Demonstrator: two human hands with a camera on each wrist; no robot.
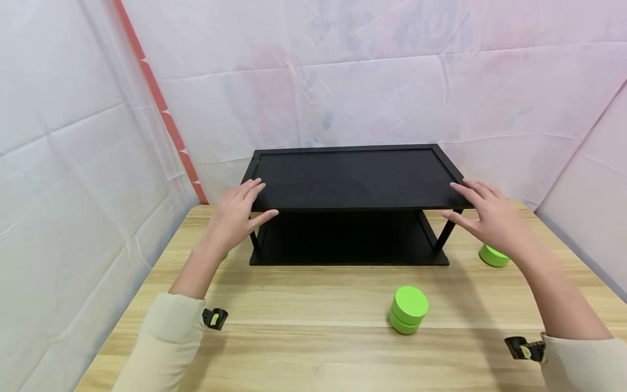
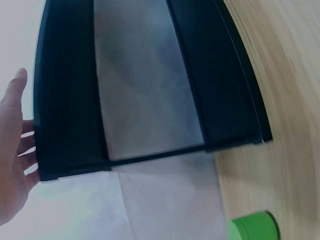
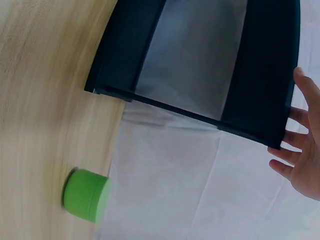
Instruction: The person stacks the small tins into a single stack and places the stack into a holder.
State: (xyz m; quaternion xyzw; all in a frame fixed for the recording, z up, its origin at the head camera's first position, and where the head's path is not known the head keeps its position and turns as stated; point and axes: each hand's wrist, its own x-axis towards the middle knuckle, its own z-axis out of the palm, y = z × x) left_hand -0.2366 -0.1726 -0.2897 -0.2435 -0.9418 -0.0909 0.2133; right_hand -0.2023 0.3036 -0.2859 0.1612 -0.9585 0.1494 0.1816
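Black shelf [image 1: 350,179], two-tiered, rectangular, open-fronted, standing upright

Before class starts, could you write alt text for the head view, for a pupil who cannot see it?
A person's left hand and right hand lie at the near top corners of a black two-tier shelf on a wooden table. A green container stands in front; another sits partly hidden by the right forearm.

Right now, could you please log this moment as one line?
left hand: at left end of black shelf; right hand: at right end; front green container: on table
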